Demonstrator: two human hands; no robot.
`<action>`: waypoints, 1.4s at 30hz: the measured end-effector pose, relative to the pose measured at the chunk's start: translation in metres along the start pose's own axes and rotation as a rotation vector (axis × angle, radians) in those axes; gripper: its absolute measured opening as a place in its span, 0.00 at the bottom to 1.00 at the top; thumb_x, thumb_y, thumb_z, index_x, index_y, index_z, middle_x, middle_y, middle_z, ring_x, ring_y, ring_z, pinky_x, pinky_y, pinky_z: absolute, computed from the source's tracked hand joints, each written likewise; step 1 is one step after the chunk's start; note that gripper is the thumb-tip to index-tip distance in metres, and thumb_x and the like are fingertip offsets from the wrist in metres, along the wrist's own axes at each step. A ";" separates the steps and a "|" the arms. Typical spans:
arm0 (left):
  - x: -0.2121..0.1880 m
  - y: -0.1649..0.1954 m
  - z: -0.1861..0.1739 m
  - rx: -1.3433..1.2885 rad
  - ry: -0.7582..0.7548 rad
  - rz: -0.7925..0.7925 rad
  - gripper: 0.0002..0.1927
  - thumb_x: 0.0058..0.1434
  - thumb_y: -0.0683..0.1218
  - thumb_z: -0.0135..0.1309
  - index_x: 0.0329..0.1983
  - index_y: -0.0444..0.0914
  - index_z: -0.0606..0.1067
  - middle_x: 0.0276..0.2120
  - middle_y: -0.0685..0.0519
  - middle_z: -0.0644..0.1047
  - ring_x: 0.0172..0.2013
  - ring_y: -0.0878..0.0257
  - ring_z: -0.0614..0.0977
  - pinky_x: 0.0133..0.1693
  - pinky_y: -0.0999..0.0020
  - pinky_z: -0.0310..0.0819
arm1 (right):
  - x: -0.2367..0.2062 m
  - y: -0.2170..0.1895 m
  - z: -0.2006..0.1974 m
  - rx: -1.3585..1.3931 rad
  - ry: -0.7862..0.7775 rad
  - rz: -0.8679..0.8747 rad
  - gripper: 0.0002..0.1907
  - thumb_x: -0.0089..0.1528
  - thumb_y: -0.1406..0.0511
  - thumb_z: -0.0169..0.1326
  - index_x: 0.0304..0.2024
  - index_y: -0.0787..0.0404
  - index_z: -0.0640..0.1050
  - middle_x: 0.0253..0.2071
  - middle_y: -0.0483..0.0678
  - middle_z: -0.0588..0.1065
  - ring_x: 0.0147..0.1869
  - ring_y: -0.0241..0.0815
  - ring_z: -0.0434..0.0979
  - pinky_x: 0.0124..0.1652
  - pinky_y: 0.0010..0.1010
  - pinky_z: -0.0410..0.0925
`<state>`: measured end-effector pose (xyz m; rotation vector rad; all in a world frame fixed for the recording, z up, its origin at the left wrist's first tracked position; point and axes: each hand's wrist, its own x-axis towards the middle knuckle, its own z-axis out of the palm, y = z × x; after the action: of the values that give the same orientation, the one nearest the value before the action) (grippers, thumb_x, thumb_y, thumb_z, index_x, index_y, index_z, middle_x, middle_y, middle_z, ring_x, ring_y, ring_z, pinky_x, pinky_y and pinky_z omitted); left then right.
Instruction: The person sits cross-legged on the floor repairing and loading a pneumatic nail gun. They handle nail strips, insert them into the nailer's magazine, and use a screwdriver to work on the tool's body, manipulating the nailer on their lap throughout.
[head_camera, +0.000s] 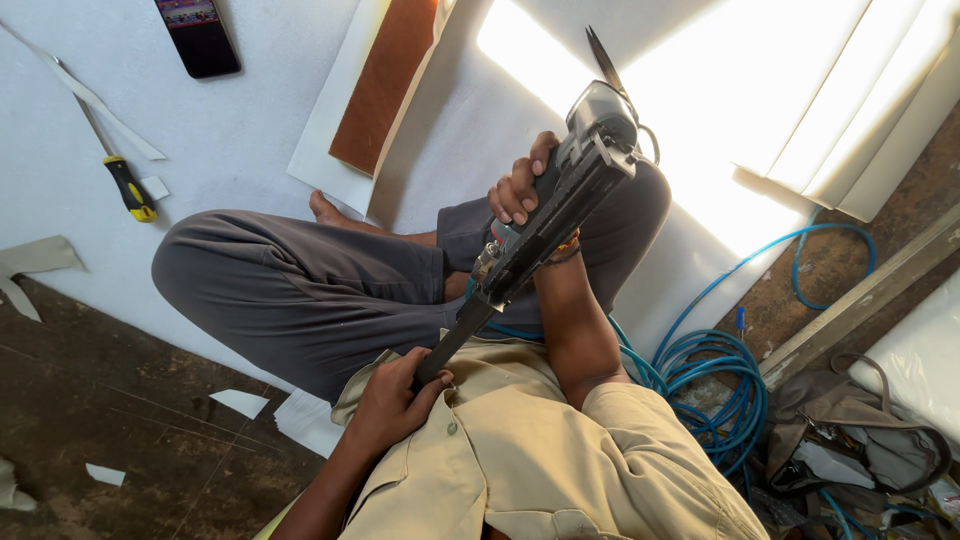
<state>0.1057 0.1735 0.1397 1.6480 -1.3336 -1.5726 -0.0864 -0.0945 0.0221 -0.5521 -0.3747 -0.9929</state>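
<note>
I sit cross-legged on a white sheet (230, 120) spread over the floor. A grey pneumatic staple gun (565, 195) is held slanted over my lap. My right hand (518, 188) grips its handle near the head. My left hand (393, 402) is closed around the lower end of its long black magazine (455, 335), close to my beige shirt. A blue air hose (715, 385) coils on the floor to my right, and its run to the gun is hidden by my arm.
A black phone (198, 35) and a yellow-and-black-handled screwdriver (128, 186) lie on the sheet at the far left. A brown board (385, 80) lies ahead, with scissors (605, 60) beside it. White panels (850, 110), a wooden strip (860, 300) and a bag (850, 430) are on the right.
</note>
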 end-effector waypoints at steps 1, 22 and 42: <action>0.001 0.003 -0.001 0.018 -0.001 -0.009 0.10 0.60 0.44 0.60 0.41 0.35 0.76 0.26 0.49 0.83 0.25 0.57 0.85 0.28 0.63 0.75 | 0.000 0.000 0.001 -0.022 0.077 -0.014 0.20 0.67 0.53 0.55 0.48 0.61 0.66 0.29 0.48 0.71 0.34 0.45 0.79 0.37 0.39 0.71; 0.004 0.018 -0.009 -0.204 0.253 0.096 0.23 0.72 0.48 0.53 0.66 0.32 0.69 0.38 0.52 0.79 0.36 0.70 0.79 0.38 0.75 0.74 | -0.004 0.013 0.033 -0.171 0.780 0.030 0.31 0.73 0.43 0.41 0.51 0.63 0.75 0.29 0.47 0.70 0.30 0.40 0.72 0.32 0.32 0.69; 0.065 0.057 -0.040 -0.403 0.504 0.152 0.27 0.73 0.56 0.53 0.67 0.36 0.66 0.55 0.45 0.74 0.49 0.62 0.78 0.50 0.61 0.76 | 0.000 0.025 0.045 -0.113 1.097 0.151 0.20 0.67 0.51 0.58 0.40 0.59 0.71 0.34 0.47 0.69 0.35 0.40 0.72 0.36 0.32 0.70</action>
<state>0.1162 0.0833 0.1674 1.5091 -0.7972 -1.1385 -0.0670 -0.0575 0.0513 -0.0733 0.6927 -1.0295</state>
